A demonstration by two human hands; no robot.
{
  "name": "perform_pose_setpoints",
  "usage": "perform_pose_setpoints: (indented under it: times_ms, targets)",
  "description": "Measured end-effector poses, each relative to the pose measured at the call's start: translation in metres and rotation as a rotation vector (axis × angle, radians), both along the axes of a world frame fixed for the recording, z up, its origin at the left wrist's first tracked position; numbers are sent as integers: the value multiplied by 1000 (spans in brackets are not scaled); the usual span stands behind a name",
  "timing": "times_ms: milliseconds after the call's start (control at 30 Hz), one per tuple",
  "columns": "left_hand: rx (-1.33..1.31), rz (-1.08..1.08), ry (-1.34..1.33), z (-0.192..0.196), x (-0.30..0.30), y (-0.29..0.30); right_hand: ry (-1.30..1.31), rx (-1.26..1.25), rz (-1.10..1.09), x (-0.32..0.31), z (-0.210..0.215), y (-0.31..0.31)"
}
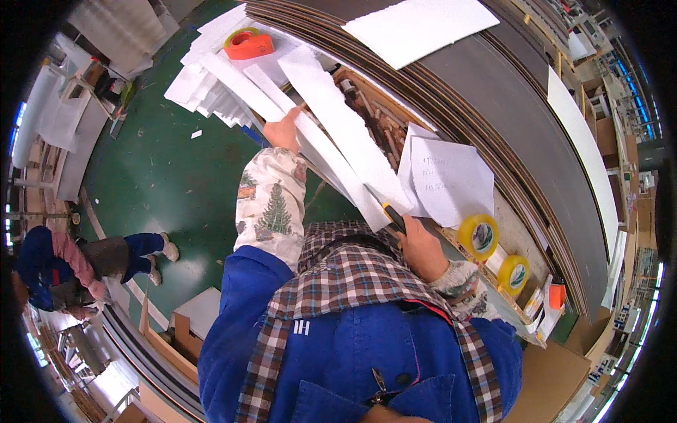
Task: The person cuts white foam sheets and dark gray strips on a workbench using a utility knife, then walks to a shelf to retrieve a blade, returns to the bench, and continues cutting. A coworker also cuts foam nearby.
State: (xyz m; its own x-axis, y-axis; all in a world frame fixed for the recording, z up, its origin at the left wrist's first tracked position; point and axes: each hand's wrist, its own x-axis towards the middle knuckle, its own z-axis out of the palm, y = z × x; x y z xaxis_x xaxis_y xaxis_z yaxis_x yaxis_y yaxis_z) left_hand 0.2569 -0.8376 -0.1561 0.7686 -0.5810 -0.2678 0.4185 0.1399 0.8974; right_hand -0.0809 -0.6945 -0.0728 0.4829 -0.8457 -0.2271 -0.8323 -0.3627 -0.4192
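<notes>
My right hand (422, 250) is closed around a yellow and black utility knife (395, 217). Its thin blade reaches onto the lower end of a long white foam strip (345, 130), which has a ragged right edge. My left hand (283, 131) grips a narrower white foam strip (330, 156) alongside, its fingers partly hidden. Both strips lie lengthwise over the bench, running from far left toward my apron. More white foam pieces (204, 88) are piled beyond my left hand, with an orange tape dispenser (248, 48) on top.
Right of the strips are a wooden tray of tools (374, 116), handwritten paper sheets (453, 176) and two yellow tape rolls (478, 237). Large dark sheets (508, 106) are stacked behind, a white foam sheet (422, 29) on them. At far left a person (92, 268) is by another bench.
</notes>
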Motion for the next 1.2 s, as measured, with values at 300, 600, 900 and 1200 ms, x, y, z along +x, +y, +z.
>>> perform_pose_setpoints:
  times_ms: [300,600,900,1200]
  targets:
    - [57,-49,32,2,-1,2,-108,-154,51,-48,-20,41]
    - [77,-467,61,16,-68,62,-61,-69,-45,-14,-11,20]
    - [-10,-255,133,5,-77,61,-83,-73,-59,-22,-24,25]
    - [-20,-302,208,7,-68,71,-301,-161,-169,-30,24,8]
